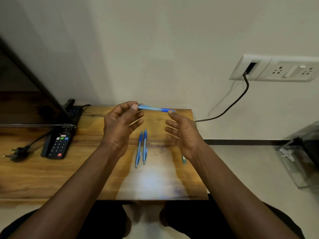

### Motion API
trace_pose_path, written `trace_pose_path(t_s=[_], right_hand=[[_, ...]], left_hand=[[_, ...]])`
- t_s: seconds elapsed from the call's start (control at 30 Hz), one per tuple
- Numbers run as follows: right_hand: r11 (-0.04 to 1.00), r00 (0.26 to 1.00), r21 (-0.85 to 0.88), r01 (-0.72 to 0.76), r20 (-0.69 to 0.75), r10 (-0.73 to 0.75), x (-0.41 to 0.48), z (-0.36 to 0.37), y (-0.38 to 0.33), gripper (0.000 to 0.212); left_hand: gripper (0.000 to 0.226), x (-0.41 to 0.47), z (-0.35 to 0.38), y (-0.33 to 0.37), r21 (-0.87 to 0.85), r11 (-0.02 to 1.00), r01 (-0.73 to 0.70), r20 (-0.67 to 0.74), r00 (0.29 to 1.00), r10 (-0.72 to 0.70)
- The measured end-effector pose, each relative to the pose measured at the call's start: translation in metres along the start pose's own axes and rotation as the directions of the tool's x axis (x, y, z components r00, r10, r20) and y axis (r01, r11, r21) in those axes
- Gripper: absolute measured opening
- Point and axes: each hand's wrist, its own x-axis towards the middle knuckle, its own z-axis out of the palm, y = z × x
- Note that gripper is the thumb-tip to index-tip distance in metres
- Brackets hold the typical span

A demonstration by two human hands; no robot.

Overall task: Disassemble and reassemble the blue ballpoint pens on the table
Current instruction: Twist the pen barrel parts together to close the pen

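forearms (96, 169) over wooden table (34, 178) by white wall (155, 49); left hand (119, 125) pinches blue pen (151, 109), right hand (184, 133) loose, uncurled.

One blue pen (153, 109) is held level in the air above the table's (51, 178) far edge, dark grip to the right. A second pen (139, 150) and third pen (145, 147) lie just beside each other, whole, grips pointing away.

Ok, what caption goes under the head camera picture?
Left hand pinches a blue pen, right hand touching its tip, over a wooden table with two more pens side by side.
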Motion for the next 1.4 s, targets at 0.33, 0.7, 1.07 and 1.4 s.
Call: trace_pose_path(t_s=[0.33,0.7,1.07,1.4], right_hand=[[0.890,0.889,-0.294,0.349,0.403,-0.216,-0.027,0.029,-0.012,0.031],[0.941,0.930,0.218,0.260,0.206,-0.305,-0.043,0.058,-0.039,0.021],[0.375,0.977,0.927,-0.007,0.086,-0.194,-0.012,0.028,-0.037,0.047],[0.334,0.980,0.942,0.025,0.043,-0.196,0.005,0.036,-0.041,0.046]], left_hand=[[0.023,-0.010,-0.012,0.032,0.567,0.700,-0.434,0.271,0.901,0.340],[0.025,-0.023,0.005,0.055,0.591,0.747,-0.304,0.064,0.941,0.333],[0.023,-0.044,0.033,0.006,0.121,0.986,0.111,0.108,0.986,-0.124],[0.012,-0.034,0.061,-0.012,-0.109,0.980,0.166,-0.005,0.986,-0.168]])
